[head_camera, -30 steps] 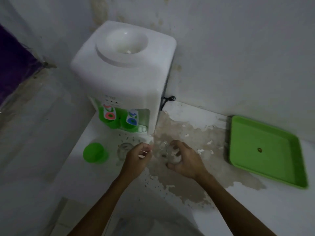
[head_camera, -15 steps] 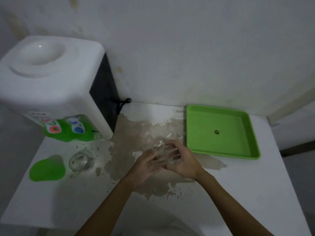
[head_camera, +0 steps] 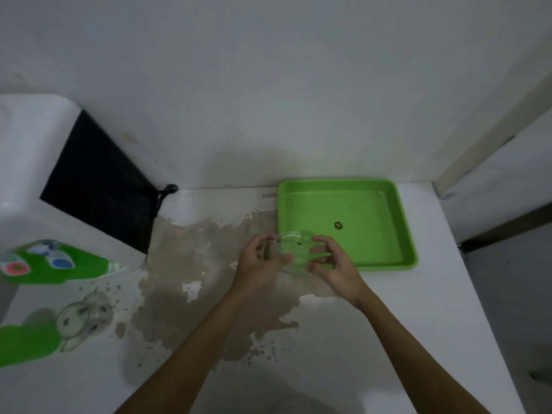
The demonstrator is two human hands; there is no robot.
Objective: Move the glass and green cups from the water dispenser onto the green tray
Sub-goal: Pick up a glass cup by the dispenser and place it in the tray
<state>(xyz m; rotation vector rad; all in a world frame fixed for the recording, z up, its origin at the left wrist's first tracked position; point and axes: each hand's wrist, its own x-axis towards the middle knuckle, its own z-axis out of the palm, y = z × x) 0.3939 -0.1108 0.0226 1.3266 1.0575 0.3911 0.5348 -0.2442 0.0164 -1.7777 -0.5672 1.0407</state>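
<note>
A clear glass cup (head_camera: 294,249) is held between my left hand (head_camera: 261,262) and my right hand (head_camera: 333,261), over the near left corner of the green tray (head_camera: 385,264). Both hands curl around its sides. A second glass cup (head_camera: 79,319) stands on the counter at the far left, beside a green cup (head_camera: 24,343) cut off by the frame edge. The white water dispenser (head_camera: 44,186) with green taps stands behind them at the left.
The white counter (head_camera: 388,339) has a large brown patch of worn surface in the middle. A black cord (head_camera: 167,192) lies behind the dispenser by the wall. The counter's right edge drops off past the tray.
Both hands have carried the glass cup to the right, from in front of the dispenser to the tray's near left corner. The view has swung right with them.
</note>
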